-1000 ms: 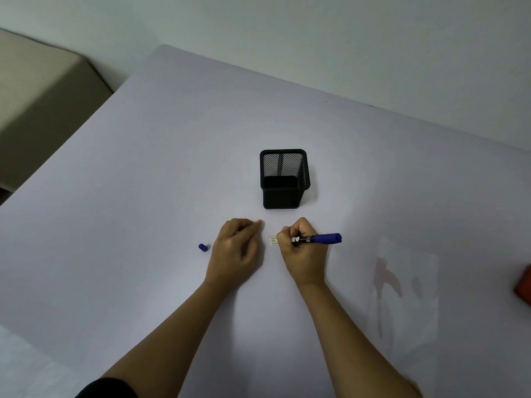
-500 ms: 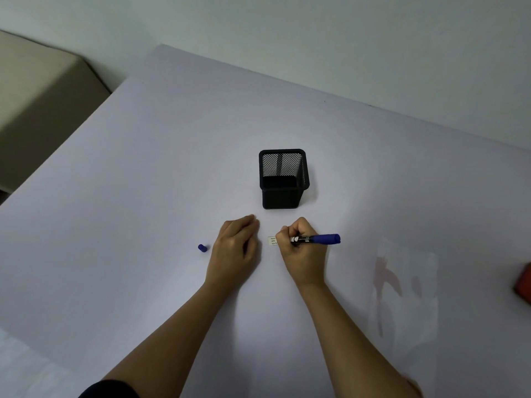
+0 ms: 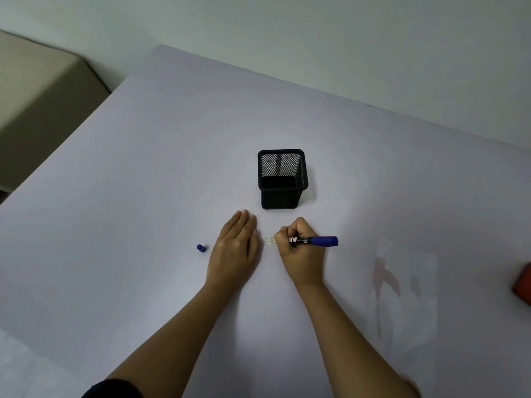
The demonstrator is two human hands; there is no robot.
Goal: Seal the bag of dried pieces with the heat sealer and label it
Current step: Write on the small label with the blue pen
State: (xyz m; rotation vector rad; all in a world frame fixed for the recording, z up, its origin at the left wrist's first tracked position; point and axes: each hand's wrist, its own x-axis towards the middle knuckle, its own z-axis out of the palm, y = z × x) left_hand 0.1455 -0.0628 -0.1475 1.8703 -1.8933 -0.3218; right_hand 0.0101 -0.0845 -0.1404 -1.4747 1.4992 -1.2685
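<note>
Broadly, a pale lilac table (image 3: pixel 143 196) fills the view, with a beige piece of furniture (image 3: pixel 34 90) off its far left corner. On the right side of the table lies a clear bag (image 3: pixel 405 288), flat, with a few dark reddish pieces showing through it; whether its mouth is sealed cannot be told. A red object (image 3: pixel 524 282) is cut off by the right edge of the view, past the bag. Near the middle stands a black mesh pen holder (image 3: pixel 283 179), upright. Just in front of it, the left hand (image 3: pixel 234 251) lies flat and open on the table, fingers together, holding nothing. The right hand (image 3: pixel 301 251) is curled around a blue marker (image 3: pixel 314 240), whose tip end points left at a small white label (image 3: pixel 271 241) lying between the two hands, partly hidden by the fingers. The marker's blue cap (image 3: pixel 201 248) lies alone to the left of the left hand.
</note>
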